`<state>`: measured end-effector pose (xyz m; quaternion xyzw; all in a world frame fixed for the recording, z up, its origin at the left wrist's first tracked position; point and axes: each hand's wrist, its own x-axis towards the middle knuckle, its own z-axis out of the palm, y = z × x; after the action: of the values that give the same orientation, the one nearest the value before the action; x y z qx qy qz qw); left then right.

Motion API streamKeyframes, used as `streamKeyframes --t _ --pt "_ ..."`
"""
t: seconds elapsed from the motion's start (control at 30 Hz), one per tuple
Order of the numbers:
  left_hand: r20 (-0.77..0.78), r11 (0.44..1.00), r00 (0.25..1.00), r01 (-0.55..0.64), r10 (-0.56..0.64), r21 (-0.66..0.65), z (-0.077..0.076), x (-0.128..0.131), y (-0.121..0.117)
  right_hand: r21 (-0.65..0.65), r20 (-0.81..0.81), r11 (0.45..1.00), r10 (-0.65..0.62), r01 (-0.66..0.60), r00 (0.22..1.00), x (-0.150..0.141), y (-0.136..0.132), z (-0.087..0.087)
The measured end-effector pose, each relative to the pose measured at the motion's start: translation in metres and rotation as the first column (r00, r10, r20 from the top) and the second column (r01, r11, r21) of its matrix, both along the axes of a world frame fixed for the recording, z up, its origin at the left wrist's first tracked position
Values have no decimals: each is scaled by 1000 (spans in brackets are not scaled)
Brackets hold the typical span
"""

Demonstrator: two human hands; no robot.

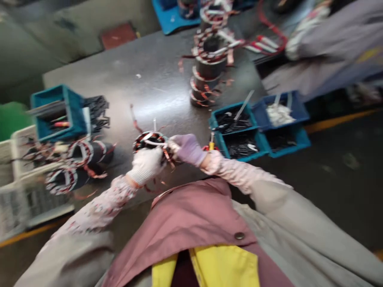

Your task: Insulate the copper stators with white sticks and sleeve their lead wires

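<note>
A motor stator with copper windings, white binding and loose copper leads stands at the near edge of the bench. My left hand, in a white knitted glove, is closed on the near left side of the stator's rim. At its right side is my right hand, in a purple glove with pale fingertips, its fingers pinched together. A white strip runs across the stator's top to those fingertips. Blur and the gloves hide exactly how the fingers hold it.
Stacked stators stand at the back, and more stators lie left. A teal bin sits behind them. Teal bins of black and white pieces stand right, near a yellow-handled tool. Another person's sleeve reaches in at upper right.
</note>
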<state>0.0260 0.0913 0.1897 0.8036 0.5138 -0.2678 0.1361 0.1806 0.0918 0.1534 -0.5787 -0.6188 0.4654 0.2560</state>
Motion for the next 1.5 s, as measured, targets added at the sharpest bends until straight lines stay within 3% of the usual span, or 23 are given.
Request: streamKeyframes --t 0.1,0.2,0.27,0.33,0.4,0.47,0.53,0.67,0.8,0.87,0.93,0.97,1.07,1.17,1.27,1.5 --pt "-123 1000 992 -1 1 -4 2 0 3 12 -100 999 32 -31 994 2 -3 -20" --pt "-180 999 984 -1 10 49 2 2 3 9 -125 992 -127 129 984 63 -33 -41" --pt "-204 998 978 -42 53 56 2 4 1 4 178 927 -370 375 912 126 -57 -53" --pt "-224 995 970 -88 97 47 1 8 -2 -82 532 902 -320 424 784 186 -69 -66" --pt "-239 991 962 -125 132 47 1 12 -6 -198 695 902 -147 384 704 223 -66 -82" --pt "-233 990 963 -129 138 52 2 16 -9 -300 763 883 -4 361 646 234 -55 -97" --pt "-221 992 967 -115 124 54 2 19 -12 -342 784 868 54 359 618 229 -44 -107" --pt "-188 993 977 -90 103 72 1 20 -16 -331 753 881 31 338 657 231 -38 -114" --pt "-111 993 990 -76 86 91 -4 18 -17 -256 752 896 -51 363 657 255 -41 -101" --pt "-78 992 994 -73 81 101 -6 17 -18 -173 618 871 -268 460 739 249 -47 -85" --pt "-67 990 994 -78 86 115 -8 18 -18 -186 299 811 -491 555 818 221 -54 -70" --pt "-66 990 994 -80 88 120 -8 19 -18 -235 125 798 -542 555 831 200 -57 -64" --pt "-46 992 997 -63 68 105 -9 20 -18 -381 -109 828 -481 411 870 128 -56 -57" --pt "1 995 999 -49 49 84 -10 19 -18 -572 -292 753 -558 325 777 78 -46 -62" --pt "48 994 997 -72 68 83 -12 18 -19 -624 -371 725 -604 292 705 63 -39 -67" --pt "104 994 992 -76 68 80 -13 18 -20 -596 -358 750 -568 287 741 64 -41 -71"
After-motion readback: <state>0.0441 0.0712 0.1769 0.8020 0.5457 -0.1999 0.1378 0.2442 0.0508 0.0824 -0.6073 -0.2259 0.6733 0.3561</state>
